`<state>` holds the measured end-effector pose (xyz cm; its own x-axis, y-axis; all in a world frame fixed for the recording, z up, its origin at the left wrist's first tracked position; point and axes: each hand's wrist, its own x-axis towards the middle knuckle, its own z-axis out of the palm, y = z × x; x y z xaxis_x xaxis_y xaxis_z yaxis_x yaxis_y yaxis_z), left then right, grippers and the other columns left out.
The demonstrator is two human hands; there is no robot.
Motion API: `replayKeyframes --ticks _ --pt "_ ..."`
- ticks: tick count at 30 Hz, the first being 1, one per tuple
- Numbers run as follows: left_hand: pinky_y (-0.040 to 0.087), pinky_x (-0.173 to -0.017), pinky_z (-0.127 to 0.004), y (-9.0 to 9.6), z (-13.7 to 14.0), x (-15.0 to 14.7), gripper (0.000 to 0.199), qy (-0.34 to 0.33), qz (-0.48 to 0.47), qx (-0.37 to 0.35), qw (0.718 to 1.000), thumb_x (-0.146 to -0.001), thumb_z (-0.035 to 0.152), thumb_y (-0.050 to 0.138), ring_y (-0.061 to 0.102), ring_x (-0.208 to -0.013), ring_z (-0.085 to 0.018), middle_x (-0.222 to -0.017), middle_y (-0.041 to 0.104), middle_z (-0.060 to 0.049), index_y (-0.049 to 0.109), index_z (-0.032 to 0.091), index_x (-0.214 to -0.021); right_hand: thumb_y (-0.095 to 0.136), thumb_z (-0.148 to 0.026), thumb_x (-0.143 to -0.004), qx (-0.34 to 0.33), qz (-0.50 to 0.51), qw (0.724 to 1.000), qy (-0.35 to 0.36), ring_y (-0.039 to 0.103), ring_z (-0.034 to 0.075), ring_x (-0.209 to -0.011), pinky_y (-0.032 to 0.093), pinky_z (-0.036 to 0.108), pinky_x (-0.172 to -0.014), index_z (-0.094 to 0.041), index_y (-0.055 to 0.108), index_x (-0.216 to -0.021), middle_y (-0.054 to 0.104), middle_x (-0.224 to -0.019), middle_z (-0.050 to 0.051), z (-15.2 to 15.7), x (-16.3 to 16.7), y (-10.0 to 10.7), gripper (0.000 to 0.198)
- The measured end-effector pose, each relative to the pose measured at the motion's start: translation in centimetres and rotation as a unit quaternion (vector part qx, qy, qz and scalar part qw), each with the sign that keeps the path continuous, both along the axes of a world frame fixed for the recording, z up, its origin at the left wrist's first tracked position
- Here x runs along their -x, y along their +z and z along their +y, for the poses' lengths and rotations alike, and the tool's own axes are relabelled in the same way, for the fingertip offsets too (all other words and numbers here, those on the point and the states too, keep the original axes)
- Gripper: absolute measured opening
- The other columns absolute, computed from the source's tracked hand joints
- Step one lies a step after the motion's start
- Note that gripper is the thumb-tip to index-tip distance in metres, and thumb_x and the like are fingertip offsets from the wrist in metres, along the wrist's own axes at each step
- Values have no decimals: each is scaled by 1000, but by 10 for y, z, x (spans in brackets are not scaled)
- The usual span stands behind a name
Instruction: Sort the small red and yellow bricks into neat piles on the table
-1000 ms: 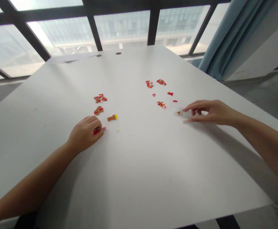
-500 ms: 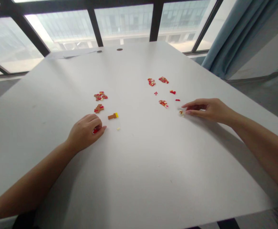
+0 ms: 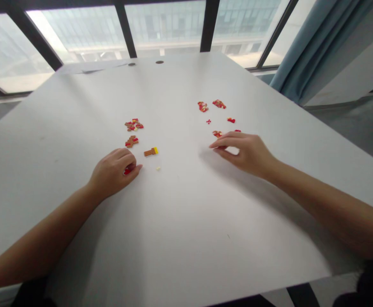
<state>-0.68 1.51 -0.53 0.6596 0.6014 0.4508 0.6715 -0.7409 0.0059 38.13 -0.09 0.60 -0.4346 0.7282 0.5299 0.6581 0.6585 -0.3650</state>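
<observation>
The left hand (image 3: 114,172) rests on the white counter (image 3: 180,213), its fingers curled around a red block (image 3: 127,171) that shows only in part beneath the fingers. The right hand (image 3: 213,147) is over the counter on the opposite side, palm down, with thumb and forefinger brought close together at the tips; whether a small piece sits between them cannot be told. To the right of the left hand lies a brown block with a yellow end (image 3: 151,151), and a small pale yellow piece (image 3: 158,168) lies nearer the person, apart from it. Beyond the left hand are a brown and red cluster (image 3: 131,141) and, farther out, a mixed pile (image 3: 134,125) of brown, red and yellow pieces. Just beyond the right hand is a red and orange pile (image 3: 217,134), partly covered by the fingers, with a red sliver (image 3: 238,131) showing behind the knuckles. Farther out are a tiny red piece (image 3: 208,122), a larger red piece (image 3: 231,120) and two more piles, one on the left (image 3: 202,106) and one on the right (image 3: 219,104). A window (image 3: 165,27) and a blue curtain (image 3: 327,47) stand behind the counter.
</observation>
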Motion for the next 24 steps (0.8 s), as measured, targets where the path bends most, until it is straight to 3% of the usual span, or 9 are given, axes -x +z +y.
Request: replayKeyframes --ticks 2,5,10,16,21,24 --pt "45 -68 -31 0 0 0 30 -1 -2 -2 1000 -100 29 54 53 -69 -20 -73 57 -3 45 23 -72 59 -22 -100 2 -27 995 94 75 19 -93 61 34 -86 -21 80 -104 81 -105 8 -1 42 -3 22" --pt "45 -69 -31 0 -1 0 30 -3 -3 -6 1000 -100 29 53 53 -70 -20 -74 58 -3 45 23 -72 55 -15 -102 -11 -78 982 173 73 21 -107 61 36 -93 -16 77 -116 80 -116 11 4 95 -7 26" --pt "45 -70 -31 -3 -1 2 29 -3 -8 -10 1000 -100 27 54 54 -71 -20 -74 58 -2 44 23 -73 50 -8 -103 -18 -200 952 231 69 22 -117 59 37 -100 -11 73 -122 77 -125 11 14 129 -9 30" --pt "44 -69 -32 -3 0 3 29 3 -4 7 1000 -99 28 53 54 -70 -20 -72 57 -3 45 23 -71 40 -8 -105 -70 -278 936 205 71 24 -104 62 37 -88 -9 74 -113 78 -113 15 9 100 -7 35" --pt "46 -72 -34 -2 -1 3 29 21 8 29 999 -98 32 49 56 -74 -22 -74 58 -4 44 24 -71 43 -10 -104 -102 -233 959 126 73 22 -103 62 35 -88 -13 76 -113 80 -108 13 3 39 -9 34" --pt "46 -73 -34 -1 -2 2 29 30 11 35 999 -98 34 48 56 -75 -22 -74 58 -4 43 24 -71 48 -15 -105 -85 -213 971 70 75 22 -99 63 36 -89 -16 77 -109 81 -107 11 2 3 -11 30"
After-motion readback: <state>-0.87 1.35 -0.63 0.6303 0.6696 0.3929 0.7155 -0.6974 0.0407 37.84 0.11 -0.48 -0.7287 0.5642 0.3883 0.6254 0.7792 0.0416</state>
